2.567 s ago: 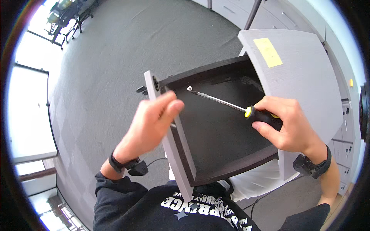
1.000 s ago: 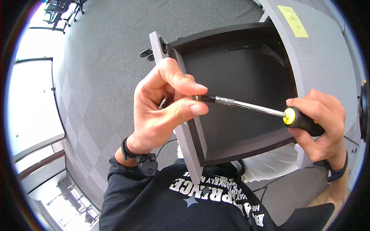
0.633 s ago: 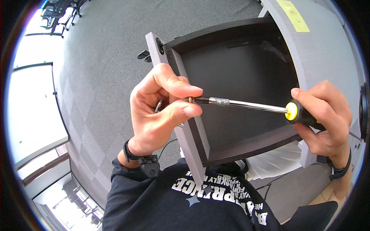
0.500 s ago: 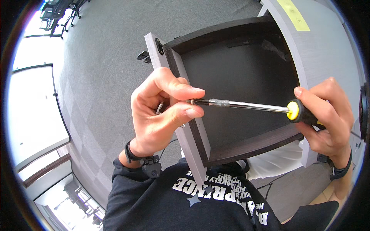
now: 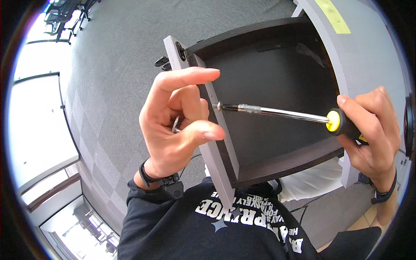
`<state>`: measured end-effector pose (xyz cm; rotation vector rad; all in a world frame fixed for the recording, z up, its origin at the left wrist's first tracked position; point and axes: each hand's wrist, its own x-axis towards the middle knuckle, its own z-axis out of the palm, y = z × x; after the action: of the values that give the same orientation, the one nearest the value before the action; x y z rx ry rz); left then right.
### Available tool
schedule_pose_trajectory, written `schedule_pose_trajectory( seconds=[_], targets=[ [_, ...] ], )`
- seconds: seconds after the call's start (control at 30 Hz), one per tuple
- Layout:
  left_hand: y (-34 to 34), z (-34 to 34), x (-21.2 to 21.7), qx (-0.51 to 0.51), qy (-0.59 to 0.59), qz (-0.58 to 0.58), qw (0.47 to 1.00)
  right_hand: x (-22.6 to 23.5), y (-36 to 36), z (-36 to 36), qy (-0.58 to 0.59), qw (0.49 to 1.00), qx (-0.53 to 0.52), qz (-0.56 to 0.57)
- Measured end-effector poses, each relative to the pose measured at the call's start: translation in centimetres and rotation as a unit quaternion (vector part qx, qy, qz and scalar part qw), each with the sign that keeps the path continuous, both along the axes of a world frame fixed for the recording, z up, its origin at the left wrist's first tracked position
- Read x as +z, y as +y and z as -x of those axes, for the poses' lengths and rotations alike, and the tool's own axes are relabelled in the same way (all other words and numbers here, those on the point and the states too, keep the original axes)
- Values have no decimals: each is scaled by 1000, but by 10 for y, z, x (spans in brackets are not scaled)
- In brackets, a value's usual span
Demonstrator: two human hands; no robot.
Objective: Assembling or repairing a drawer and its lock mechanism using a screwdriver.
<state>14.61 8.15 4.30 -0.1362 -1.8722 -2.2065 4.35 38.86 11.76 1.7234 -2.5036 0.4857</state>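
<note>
My right hand (image 5: 372,125) grips the black and yellow handle of a screwdriver (image 5: 294,115), its shaft pointing left across the drawer. A small screw (image 5: 219,106) sits at the tip, head against the bit. Facing that tip, the thumb and index finger of my left hand (image 5: 169,108) are spread apart and touch neither screw nor shaft. Its other fingers curl around a shiny metal piece (image 5: 176,124), mostly hidden in the palm. Below the tools lies a pulled-out drawer (image 5: 268,171) with dark walls and a pale front panel (image 5: 219,169).
A grey cabinet (image 5: 364,56) with a yellow paper strip (image 5: 333,16) stands at the right. Black fittings (image 5: 163,63) stick out from the drawer front's far end. Grey carpet (image 5: 117,73) stretches left, with chairs (image 5: 60,19) at the far left.
My left thumb and index finger have let go of the screw and spread apart, the hand drawing slightly left. The screw stays on the screwdriver tip, which has risen slightly.
</note>
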Motion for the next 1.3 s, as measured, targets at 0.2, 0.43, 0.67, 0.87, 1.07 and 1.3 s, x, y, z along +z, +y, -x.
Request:
schedule_pose_trajectory(
  seconds=[0.2,0.43,0.67,0.87,1.07,1.3],
  targets=[
    [-21,-5,0,18,27,45,998,-3,6,-2,-10,1000,-13,-2],
    [-52,2,25,1,-107,192,976,-22,29,-15,-70,990,-115,42],
    [-62,14,39,10,-152,390,908,-29,50,-9,-134,983,-116,47],
    [-68,46,25,57,-70,430,898,-27,54,-6,-147,981,-109,59],
    [-67,55,14,57,-96,499,859,-27,53,-4,-166,979,-107,50],
    [-69,67,8,70,-59,503,859,-26,48,-3,-179,976,-118,48]
  ],
)
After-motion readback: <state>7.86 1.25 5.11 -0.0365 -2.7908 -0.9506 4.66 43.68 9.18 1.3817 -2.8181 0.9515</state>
